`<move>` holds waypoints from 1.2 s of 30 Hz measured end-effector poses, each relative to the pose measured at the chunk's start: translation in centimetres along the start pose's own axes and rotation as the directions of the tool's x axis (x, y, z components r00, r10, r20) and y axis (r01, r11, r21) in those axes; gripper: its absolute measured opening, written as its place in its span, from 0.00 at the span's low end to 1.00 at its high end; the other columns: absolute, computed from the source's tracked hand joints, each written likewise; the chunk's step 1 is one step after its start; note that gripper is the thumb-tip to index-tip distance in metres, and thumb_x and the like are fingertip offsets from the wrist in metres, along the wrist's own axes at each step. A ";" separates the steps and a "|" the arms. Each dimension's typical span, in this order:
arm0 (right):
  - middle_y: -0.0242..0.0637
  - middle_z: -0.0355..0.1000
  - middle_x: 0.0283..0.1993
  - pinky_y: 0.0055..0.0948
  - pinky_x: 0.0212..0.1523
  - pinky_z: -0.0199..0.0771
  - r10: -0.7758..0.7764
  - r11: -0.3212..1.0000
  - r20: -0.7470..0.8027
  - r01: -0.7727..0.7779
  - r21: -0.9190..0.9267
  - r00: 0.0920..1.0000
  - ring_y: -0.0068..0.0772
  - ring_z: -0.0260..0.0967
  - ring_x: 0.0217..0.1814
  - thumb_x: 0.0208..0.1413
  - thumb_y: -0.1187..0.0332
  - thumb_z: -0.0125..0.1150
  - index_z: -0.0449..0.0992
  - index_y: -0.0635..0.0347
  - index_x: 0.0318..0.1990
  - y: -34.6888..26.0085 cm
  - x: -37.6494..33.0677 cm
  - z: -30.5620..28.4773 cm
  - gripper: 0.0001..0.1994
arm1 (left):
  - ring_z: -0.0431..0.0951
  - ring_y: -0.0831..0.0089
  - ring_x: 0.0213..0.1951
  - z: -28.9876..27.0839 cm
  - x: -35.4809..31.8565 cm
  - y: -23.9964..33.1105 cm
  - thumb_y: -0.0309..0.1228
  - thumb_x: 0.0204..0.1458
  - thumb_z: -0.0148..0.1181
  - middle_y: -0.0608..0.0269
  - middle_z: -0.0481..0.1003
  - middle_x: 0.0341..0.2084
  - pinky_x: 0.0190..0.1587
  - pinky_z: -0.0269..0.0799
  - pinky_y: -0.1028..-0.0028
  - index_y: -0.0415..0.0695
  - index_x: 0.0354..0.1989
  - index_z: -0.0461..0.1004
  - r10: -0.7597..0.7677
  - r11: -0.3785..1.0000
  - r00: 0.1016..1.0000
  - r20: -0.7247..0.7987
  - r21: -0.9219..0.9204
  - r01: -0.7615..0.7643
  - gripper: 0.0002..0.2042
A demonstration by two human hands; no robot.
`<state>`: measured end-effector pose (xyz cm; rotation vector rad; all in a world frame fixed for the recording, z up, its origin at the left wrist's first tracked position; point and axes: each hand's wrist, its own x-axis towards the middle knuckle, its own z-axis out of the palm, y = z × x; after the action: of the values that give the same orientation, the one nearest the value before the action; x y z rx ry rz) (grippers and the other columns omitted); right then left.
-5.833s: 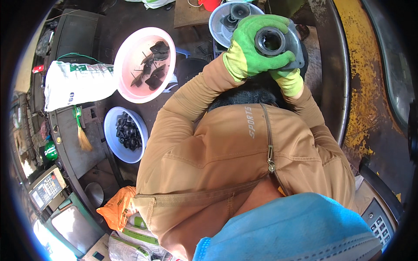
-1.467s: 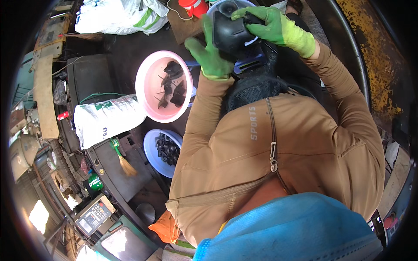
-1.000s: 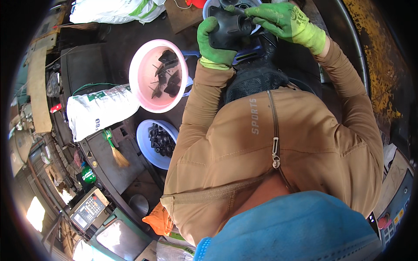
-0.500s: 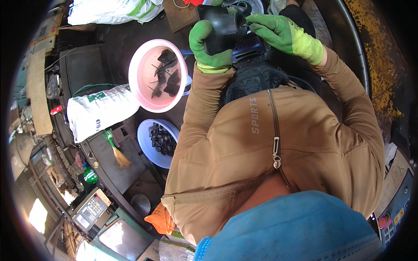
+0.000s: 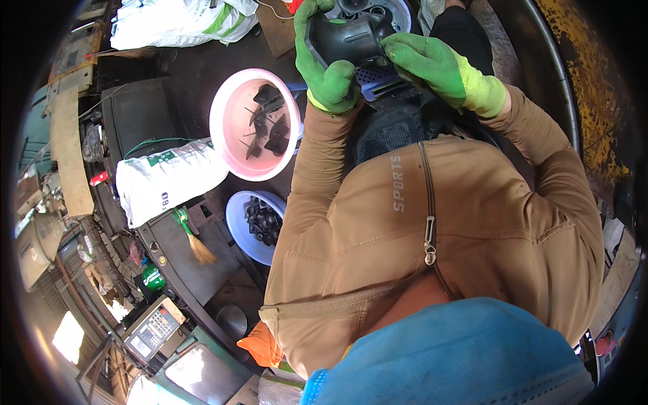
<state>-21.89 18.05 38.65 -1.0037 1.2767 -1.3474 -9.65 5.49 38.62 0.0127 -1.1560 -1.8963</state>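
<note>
A black moulded part [image 5: 345, 42], with a flat plate-like end and a rounded tubular body, is held up at the top of the head view. My left hand [image 5: 331, 81], in a green glove, wraps round its plate end, thumb below and fingers beyond. At the part's other end is my right hand [image 5: 437, 67], also in a green glove, its fingers drawn together against the part's lower edge. Whatever those fingertips pinch is hidden. Behind the part stands a light-blue basin [image 5: 403, 15] with dark ring-like pieces in it.
To the left, a pink basin [image 5: 217, 128] contains several thin black scraps. A blue basin [image 5: 237, 233] below holds many small black pieces. White sacks [image 5: 165, 182], a hand brush [image 5: 197, 246] and a control panel [image 5: 154, 331] are farther left. A rusty yellow surface [image 5: 594, 88] rises at the right.
The black part has been turned in my left hand, so its tubular body shows more from the side. My right fingers have moved slightly down along its end. The whole view has shifted slightly.
</note>
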 end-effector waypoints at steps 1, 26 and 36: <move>0.24 0.66 0.28 0.19 0.30 0.62 0.056 0.996 0.022 -0.057 0.063 0.998 0.15 0.60 0.29 0.67 0.56 0.50 0.75 0.62 0.49 -0.4 -0.1 0.0 0.17 | 0.72 0.56 0.57 -0.1 0.2 0.0 0.40 0.37 0.76 0.51 0.72 0.54 0.60 0.68 0.62 0.40 0.62 0.65 0.029 0.999 1.000 0.012 0.029 -0.029 0.41; 0.23 0.56 0.24 0.19 0.21 0.52 0.398 0.354 -0.054 -0.099 0.930 0.916 0.17 0.52 0.21 0.68 0.59 0.47 0.71 0.60 0.45 12.2 7.3 -4.9 0.14 | 0.73 0.38 0.55 -8.9 1.1 0.9 0.57 0.48 0.57 0.38 0.68 0.58 0.54 0.73 0.42 0.38 0.63 0.63 -0.197 0.875 0.971 -0.135 -0.470 0.112 0.40; 0.24 0.61 0.26 0.19 0.19 0.53 0.482 0.574 -0.137 -0.193 0.796 0.865 0.18 0.53 0.21 0.68 0.63 0.49 0.72 0.60 0.45 14.6 8.3 -3.3 0.11 | 0.76 0.36 0.50 -12.6 -1.2 6.3 0.54 0.50 0.57 0.44 0.73 0.54 0.51 0.75 0.42 0.45 0.63 0.64 -0.024 0.923 0.984 -0.179 -0.383 -0.047 0.35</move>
<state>-24.86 11.10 23.30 0.1016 0.8983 -1.5626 0.66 -3.71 35.53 -0.0390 -0.6452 -2.0369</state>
